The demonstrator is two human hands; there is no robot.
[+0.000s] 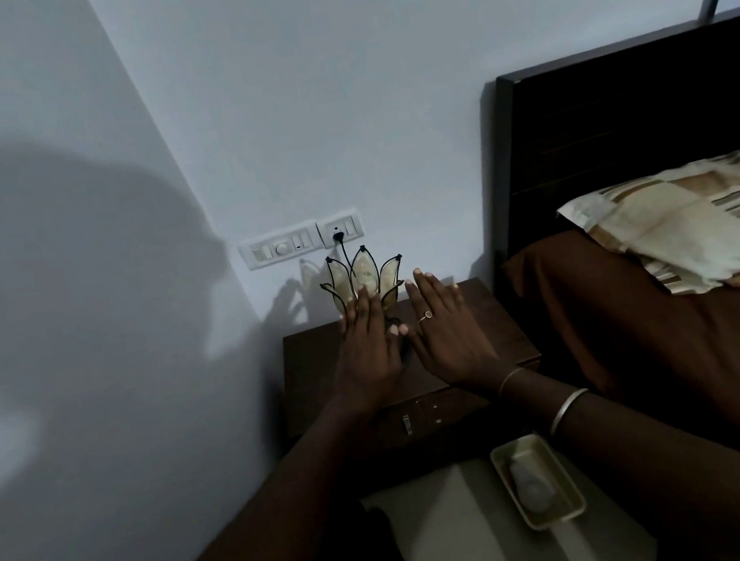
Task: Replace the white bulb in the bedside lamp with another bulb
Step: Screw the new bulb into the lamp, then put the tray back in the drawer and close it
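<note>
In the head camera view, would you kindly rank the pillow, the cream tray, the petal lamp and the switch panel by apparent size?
1. pillow
2. cream tray, though it sits nearer the camera, so its true rank is unsure
3. petal lamp and switch panel look alike; hands partly hide the lamp.

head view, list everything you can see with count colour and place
lamp: 1, cream petals with black edges, back left of the nightstand by the wall
nightstand: 1, dark brown, between wall corner and bed
cord: 1, black, runs from the lamp up to the socket
switch plates: 2, white, on the wall above the lamp
tray: 1, pale yellow, low on a light surface in front of the nightstand
bulb: 1, white, lying in the tray
pillow: 1, cream with brown stripes, on the bed
bedsheet: 1, brown, over the bed
headboard: 1, dark brown, against the wall
hands: 2, left open and overlapping the lamp, right open beside it, with a ring and bangles
</note>
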